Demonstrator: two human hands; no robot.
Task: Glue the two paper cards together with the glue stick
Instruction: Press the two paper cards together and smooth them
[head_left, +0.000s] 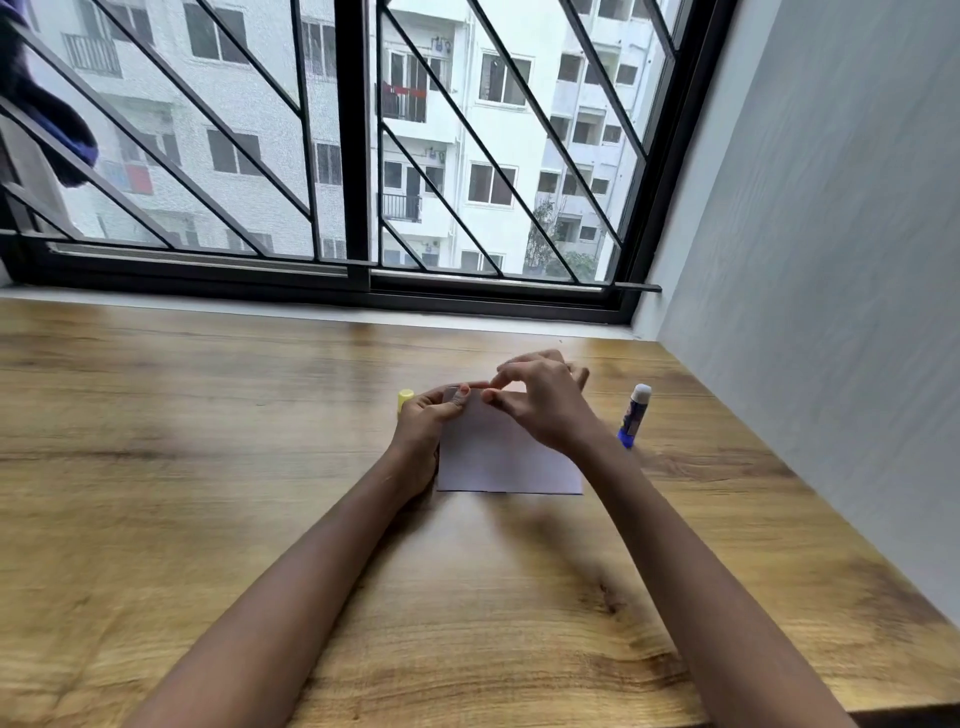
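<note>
Head view: a pale card (506, 452) lies flat on the wooden table (208, 467), about midway across and closer to the far edge than to the near one. A thin dark line along the card's near edge may be the second card beneath it, but it is too thin to be sure.

The left hand (423, 423) pinches the card's far left corner, thumb on top and fingers curled behind. The right hand (543, 402) hovers over the far edge with forefinger and thumb drawn close. Blur hides whether they are clamped on the paper, so I cannot tell.

The glue stick (635, 415) stands upright and uncapped just beside the card on the side of the table's right edge. Its yellow cap (405, 399) sits just past the left hand, towards the far edge.

This looks like the lining-up and pressing stage. To do it well, hold the pinched corner as the anchor and square the far edge first. Then flatten the fingers and smooth from that edge towards the near one, pushing air out without sliding the sheets. The right forearm should stay off the open stick
</note>
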